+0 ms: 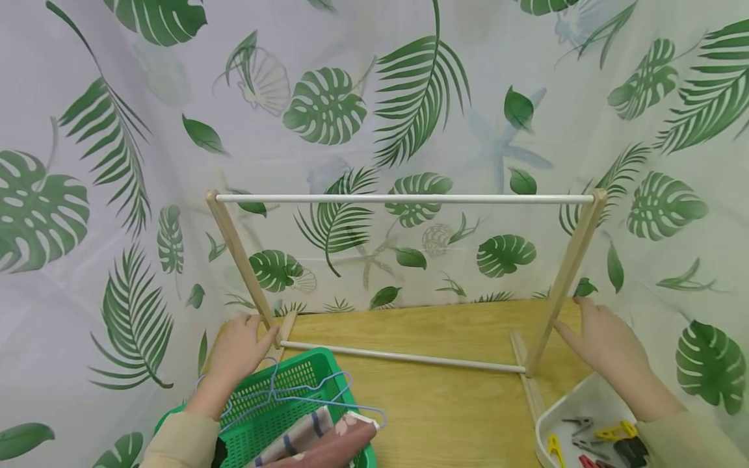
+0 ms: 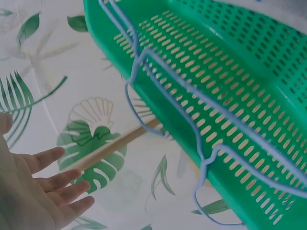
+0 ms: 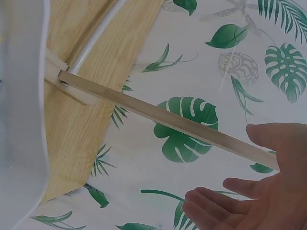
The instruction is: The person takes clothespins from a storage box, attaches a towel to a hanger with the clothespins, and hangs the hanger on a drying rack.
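A small clothes rack with wooden posts, a white top rail (image 1: 404, 199) and a white lower rail (image 1: 404, 355) stands on the wooden table. My left hand (image 1: 240, 348) is beside the foot of the left post (image 1: 242, 266), thumb pointing toward it. On the other side, my right hand (image 1: 608, 341) has its thumb close to the right post (image 1: 567, 276). Both wrist views show fingers spread and nothing held. Below my left hand sits a green basket (image 2: 192, 129) with blue wire hangers (image 2: 206, 103) across its rim and folded cloths (image 1: 328, 445) inside.
A white tray (image 1: 547, 422) at the front right holds several clothes pegs (image 1: 617, 430) in yellow, red, grey and black. Leaf-patterned sheeting (image 1: 363, 130) surrounds the wooden table (image 1: 433, 409) at the back and sides.
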Available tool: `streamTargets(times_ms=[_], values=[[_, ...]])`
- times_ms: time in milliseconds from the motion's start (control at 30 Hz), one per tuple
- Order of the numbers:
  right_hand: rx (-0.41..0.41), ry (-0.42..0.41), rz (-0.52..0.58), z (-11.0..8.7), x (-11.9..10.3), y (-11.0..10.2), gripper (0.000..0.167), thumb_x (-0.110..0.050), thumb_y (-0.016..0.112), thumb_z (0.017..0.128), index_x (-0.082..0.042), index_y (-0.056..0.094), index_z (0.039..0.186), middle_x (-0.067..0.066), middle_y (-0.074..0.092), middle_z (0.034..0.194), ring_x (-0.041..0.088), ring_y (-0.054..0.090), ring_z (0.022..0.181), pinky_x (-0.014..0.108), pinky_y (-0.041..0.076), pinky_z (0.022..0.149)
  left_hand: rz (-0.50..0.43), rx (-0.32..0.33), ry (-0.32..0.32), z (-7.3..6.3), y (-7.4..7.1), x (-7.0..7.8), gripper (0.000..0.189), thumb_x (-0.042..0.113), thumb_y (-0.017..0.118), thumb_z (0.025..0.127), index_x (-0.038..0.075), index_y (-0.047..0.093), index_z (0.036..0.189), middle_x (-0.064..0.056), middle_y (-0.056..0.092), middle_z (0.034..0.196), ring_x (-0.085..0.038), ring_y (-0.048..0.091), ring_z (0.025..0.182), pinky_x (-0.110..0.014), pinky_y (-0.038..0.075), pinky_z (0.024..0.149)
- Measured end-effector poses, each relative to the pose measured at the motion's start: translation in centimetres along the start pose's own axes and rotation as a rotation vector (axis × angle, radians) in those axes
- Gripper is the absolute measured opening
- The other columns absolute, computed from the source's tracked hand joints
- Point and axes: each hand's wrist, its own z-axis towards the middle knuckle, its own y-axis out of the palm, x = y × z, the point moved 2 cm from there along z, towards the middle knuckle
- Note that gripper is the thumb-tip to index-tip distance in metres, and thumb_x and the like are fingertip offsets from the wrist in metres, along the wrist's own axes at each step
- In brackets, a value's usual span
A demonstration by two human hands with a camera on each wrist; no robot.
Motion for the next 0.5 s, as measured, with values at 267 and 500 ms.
streamTargets(times_ms=[267,500], values=[[0.005,0.055,0.065,1.6,-0.2,-0.7,0.085,-0.045,0.057,0.109,0.031,0.036,0.142,0.055,0.051,0.128,0.068,0.061,0.106,0.069,0.059,0.074,-0.067,-0.041,-0.08,2.7,-0.9,-1.1,0.065,0.044,0.042,0.113,-0.013,0.059,0.14,-0.038,0.061,0.137,-0.055,0.063,0.122,-0.064,0.056,0.1],[-0.045,0.07,0.133,2.7,-0.3,-0.9,0.093,-0.051,0.049,0.11,0.032,0.03,0.145,0.054,0.051,0.131,0.066,0.062,0.109,0.063,0.061,0.074,-0.102,-0.078,-0.175,4.2,-1.1,-2.8,0.066,0.043,0.036,0.113,-0.012,0.054,0.145,-0.036,0.059,0.144,-0.054,0.062,0.125,-0.064,0.056,0.099]])
